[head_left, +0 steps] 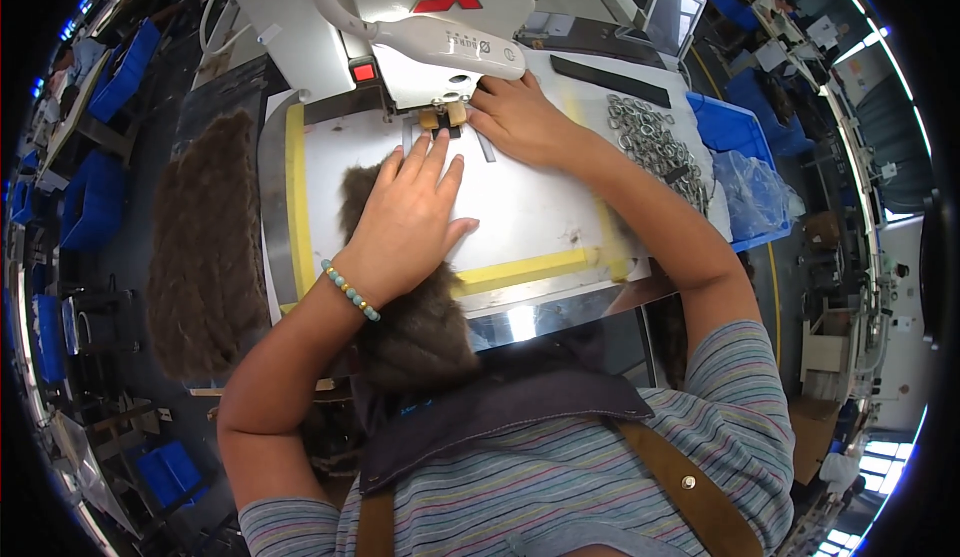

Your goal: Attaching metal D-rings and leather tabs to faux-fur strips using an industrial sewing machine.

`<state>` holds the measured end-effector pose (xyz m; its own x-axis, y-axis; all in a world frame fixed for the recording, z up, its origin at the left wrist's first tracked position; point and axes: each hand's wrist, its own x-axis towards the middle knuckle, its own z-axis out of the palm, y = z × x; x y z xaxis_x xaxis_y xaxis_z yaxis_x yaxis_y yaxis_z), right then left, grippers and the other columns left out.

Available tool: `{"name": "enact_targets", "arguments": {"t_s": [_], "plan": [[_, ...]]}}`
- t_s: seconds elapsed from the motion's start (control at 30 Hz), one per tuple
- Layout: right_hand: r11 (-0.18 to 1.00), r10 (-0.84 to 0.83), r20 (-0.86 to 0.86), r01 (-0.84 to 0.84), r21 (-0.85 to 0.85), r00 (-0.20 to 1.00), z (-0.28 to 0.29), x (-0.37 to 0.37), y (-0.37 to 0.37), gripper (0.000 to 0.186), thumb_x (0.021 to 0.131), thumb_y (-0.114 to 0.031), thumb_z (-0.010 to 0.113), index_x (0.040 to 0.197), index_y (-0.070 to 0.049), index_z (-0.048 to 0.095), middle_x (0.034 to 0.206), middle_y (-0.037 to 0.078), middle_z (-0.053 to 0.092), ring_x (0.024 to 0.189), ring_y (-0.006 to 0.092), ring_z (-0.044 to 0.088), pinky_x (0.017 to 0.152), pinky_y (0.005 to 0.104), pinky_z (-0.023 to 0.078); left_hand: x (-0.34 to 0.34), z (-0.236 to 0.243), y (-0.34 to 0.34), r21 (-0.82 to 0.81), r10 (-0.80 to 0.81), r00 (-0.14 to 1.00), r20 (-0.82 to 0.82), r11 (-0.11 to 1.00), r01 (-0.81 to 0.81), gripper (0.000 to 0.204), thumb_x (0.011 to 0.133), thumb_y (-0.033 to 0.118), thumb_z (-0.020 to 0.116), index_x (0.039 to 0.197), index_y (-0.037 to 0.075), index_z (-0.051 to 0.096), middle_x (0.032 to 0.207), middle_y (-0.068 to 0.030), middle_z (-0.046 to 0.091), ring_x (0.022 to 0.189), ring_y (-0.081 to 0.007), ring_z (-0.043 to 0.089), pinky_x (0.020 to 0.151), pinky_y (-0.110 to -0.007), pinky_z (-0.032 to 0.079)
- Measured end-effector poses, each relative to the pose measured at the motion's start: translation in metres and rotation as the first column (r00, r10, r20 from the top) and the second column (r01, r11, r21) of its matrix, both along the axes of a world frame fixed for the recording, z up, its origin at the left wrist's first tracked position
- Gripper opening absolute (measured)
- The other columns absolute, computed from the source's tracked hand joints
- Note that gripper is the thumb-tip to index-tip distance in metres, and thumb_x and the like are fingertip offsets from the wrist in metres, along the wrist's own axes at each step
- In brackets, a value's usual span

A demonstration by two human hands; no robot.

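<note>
My left hand lies flat with its fingers stretched out, over a strip of brown fur. Its fingertips reach a small black piece under the sewing machine's clamp. The fur runs from beneath this palm down over the table's front edge toward my lap. My right hand rests on the white work surface just right of the clamp, fingers apart and some tips hidden by the machine head. I see nothing held in it.
Another large brown fur piece hangs at the left. To the right lie many metal rings and clasps, a black strip and a blue bin with clear plastic. Yellow tape borders the work surface.
</note>
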<state>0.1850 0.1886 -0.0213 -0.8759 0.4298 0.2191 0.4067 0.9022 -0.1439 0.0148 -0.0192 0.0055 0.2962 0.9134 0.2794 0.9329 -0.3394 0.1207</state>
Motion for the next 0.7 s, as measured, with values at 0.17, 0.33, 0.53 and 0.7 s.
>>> {"name": "enact_targets", "arguments": {"t_s": [0.17, 0.33, 0.53, 0.7], "plan": [[0.999, -0.047, 0.002, 0.047, -0.004, 0.999, -0.001, -0.006, -0.005, 0.044, 0.111, -0.033, 0.045, 0.139, -0.008, 0.066, 0.150, 0.018, 0.054, 0.149, 0.0356, 0.042, 0.124, 0.0589, 0.023, -0.003, -0.003, 0.002, -0.048, 0.029, 1.000, 0.009, 0.998, -0.028, 0.075, 0.098, 0.045, 0.073, 0.149, -0.006, 0.053, 0.159, -0.0331, 0.047, 0.154, -0.0444, 0.040, 0.127, -0.057, 0.031], [1.000, -0.004, -0.013, 0.004, -0.020, 1.000, 0.007, 0.012, -0.008, 0.055, 0.110, -0.039, 0.045, 0.156, -0.009, 0.053, 0.155, 0.019, 0.051, 0.148, 0.0400, 0.042, 0.124, 0.0636, 0.024, -0.001, 0.005, 0.003, -0.141, 0.044, 0.999, 0.015, 0.989, -0.041, 0.075, 0.103, 0.046, 0.068, 0.155, -0.006, 0.049, 0.165, -0.0322, 0.039, 0.157, -0.0449, 0.034, 0.129, -0.056, 0.027], [0.998, 0.002, 0.037, 0.000, -0.058, 0.999, 0.026, 0.039, -0.041, 0.059, 0.113, -0.043, 0.046, 0.162, -0.011, 0.048, 0.172, 0.020, 0.036, 0.162, 0.0388, 0.026, 0.131, 0.0648, 0.016, -0.005, 0.003, 0.002, -0.149, 0.043, 0.999, 0.024, 0.988, -0.039, 0.075, 0.102, 0.045, 0.069, 0.155, -0.005, 0.048, 0.166, -0.0314, 0.038, 0.157, -0.0449, 0.034, 0.129, -0.055, 0.027], [0.996, 0.055, 0.057, -0.052, -0.066, 0.997, 0.021, 0.042, -0.050, 0.059, 0.113, -0.046, 0.045, 0.164, -0.016, 0.047, 0.175, 0.020, 0.031, 0.163, 0.0402, 0.024, 0.130, 0.0679, 0.015, -0.005, 0.002, 0.005, -0.137, 0.019, 0.999, 0.042, 0.990, -0.014, 0.074, 0.103, 0.044, 0.068, 0.155, -0.005, 0.048, 0.166, -0.0293, 0.039, 0.157, -0.0443, 0.034, 0.129, -0.055, 0.028]]}}
